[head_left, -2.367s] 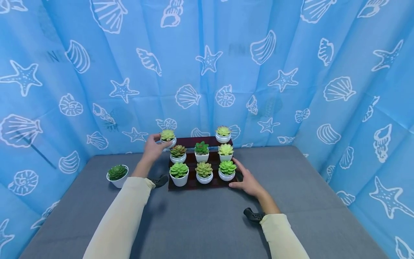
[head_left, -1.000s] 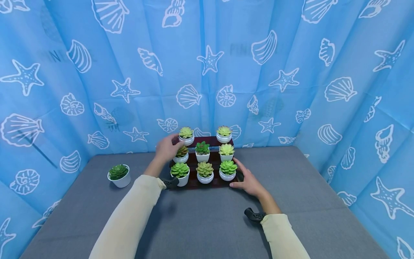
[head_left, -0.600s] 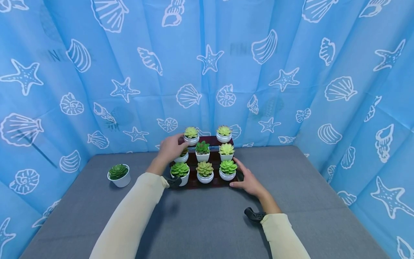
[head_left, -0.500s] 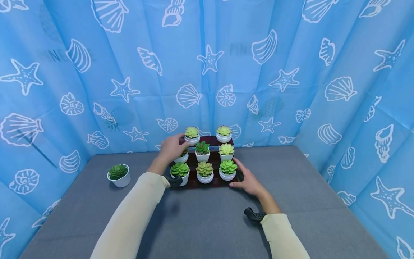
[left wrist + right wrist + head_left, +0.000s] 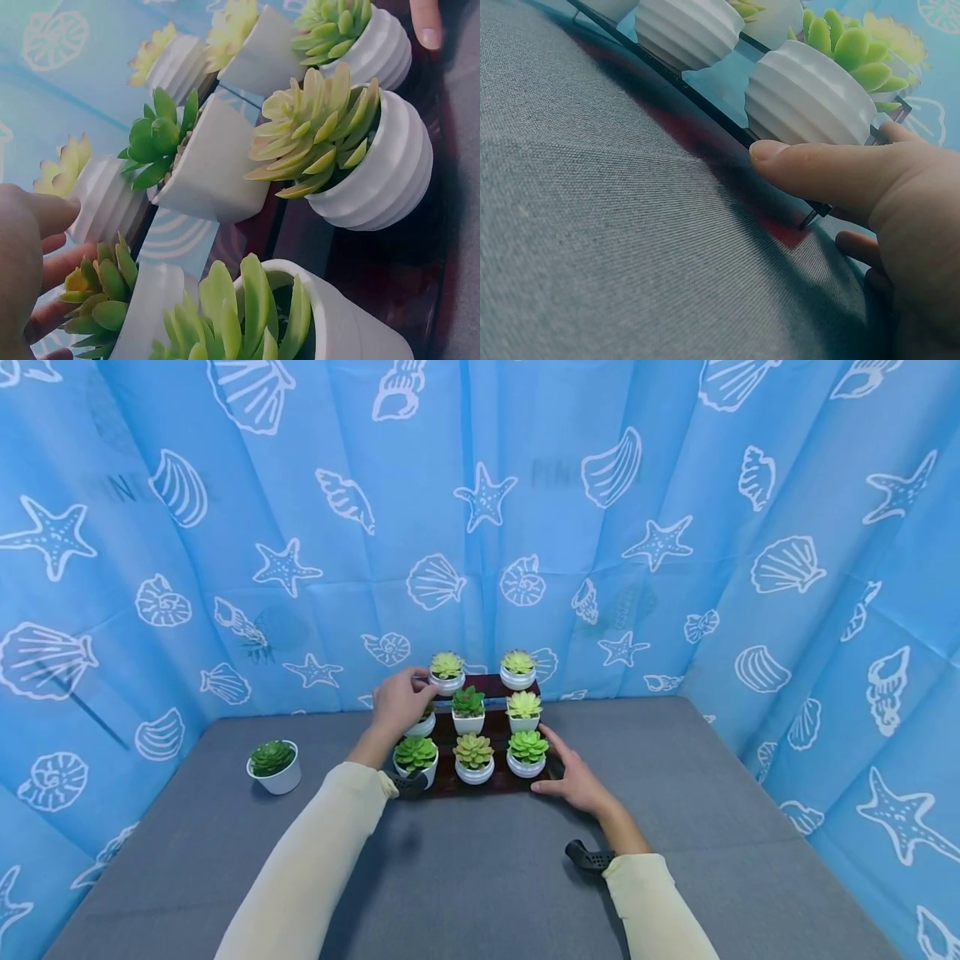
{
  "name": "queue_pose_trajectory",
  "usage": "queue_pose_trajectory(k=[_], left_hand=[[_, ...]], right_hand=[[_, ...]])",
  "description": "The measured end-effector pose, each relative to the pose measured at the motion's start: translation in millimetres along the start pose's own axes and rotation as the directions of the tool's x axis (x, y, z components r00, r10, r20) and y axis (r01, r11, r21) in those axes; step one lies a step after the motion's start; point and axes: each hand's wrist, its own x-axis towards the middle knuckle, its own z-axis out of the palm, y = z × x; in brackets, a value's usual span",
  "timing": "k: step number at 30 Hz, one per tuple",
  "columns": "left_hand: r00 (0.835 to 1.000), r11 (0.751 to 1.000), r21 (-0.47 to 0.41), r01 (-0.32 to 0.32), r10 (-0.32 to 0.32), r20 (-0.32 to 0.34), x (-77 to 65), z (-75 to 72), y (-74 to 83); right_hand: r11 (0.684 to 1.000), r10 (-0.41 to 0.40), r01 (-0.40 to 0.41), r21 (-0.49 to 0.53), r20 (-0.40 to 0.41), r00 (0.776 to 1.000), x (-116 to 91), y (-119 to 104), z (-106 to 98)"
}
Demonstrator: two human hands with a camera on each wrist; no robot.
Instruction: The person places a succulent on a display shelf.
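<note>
My left hand (image 5: pixel 402 703) holds a small potted succulent (image 5: pixel 447 675) at its left side, on the top tier of a dark red stepped rack (image 5: pixel 493 686). In the left wrist view, the thumb lies at the white ribbed pot (image 5: pixel 112 196), with the other fingers below and behind. Beneath the hand, a brownish-green succulent (image 5: pixel 105 300) is partly covered. My right hand (image 5: pixel 577 781) rests at the rack's front right corner, its fingers spread. The right wrist view shows its thumb on the rack's edge beside a ribbed pot (image 5: pixel 802 94).
Another pale succulent (image 5: pixel 518 672) stands at the top tier's right end. Several more potted succulents fill the middle and bottom tiers. One dark green succulent (image 5: pixel 273 767) in a white pot stands apart on the grey table (image 5: pixel 480 877). A blue shell-print curtain (image 5: pixel 480 527) hangs behind.
My left hand has moved right with the pale potted succulent, from the top tier's left end inward, slowing lately. The right hand has stayed at the rack's corner.
</note>
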Motion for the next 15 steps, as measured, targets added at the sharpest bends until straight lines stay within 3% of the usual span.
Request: queue_pose_trajectory(k=[5, 15], left_hand=[[0.999, 1.0, -0.009, -0.005, 0.005, 0.039, 2.4, 2.1, 0.5], [0.991, 0.998, 0.063, 0.001, -0.01, 0.133, 1.5, 2.0, 10.0]], right_hand=[[1.0, -0.003, 0.003, -0.002, -0.001, 1.0, -1, -1, -1], [1.0, -0.008, 0.008, -0.001, 0.005, 1.0, 0, 1, -1]])
